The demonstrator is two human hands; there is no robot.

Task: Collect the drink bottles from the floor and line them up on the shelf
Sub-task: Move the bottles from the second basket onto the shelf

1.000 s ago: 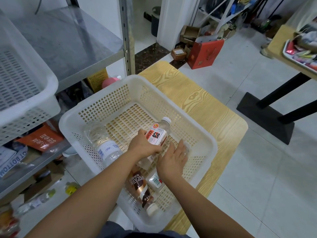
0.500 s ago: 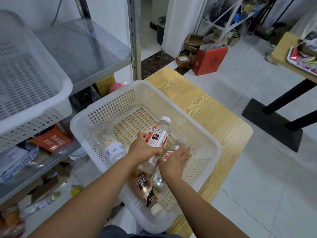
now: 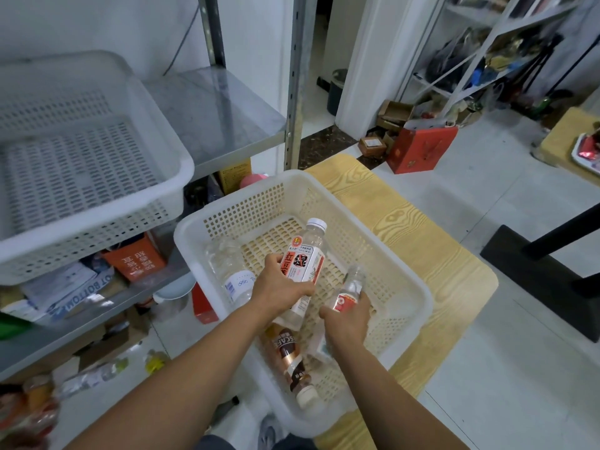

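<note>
We have our left hand [image 3: 279, 287] wrapped round a tall clear bottle [image 3: 305, 261], cap pointing up and away from us over the white basket [image 3: 233, 200]. Our right hand [image 3: 349, 316] is clamped on a small clear bottle [image 3: 349, 292] just beside it, neck likewise tilted away. The steel shelf [image 3: 220, 118] lies up and to our left, nearer the left hand, so we judge the tall bottle goes first and needs standing upright; its label reads "红豆", the brown coffee bottle [image 3: 285, 355] lying in the basket shows "SCAFE", and the small bottle's red label is too blurred.
</note>
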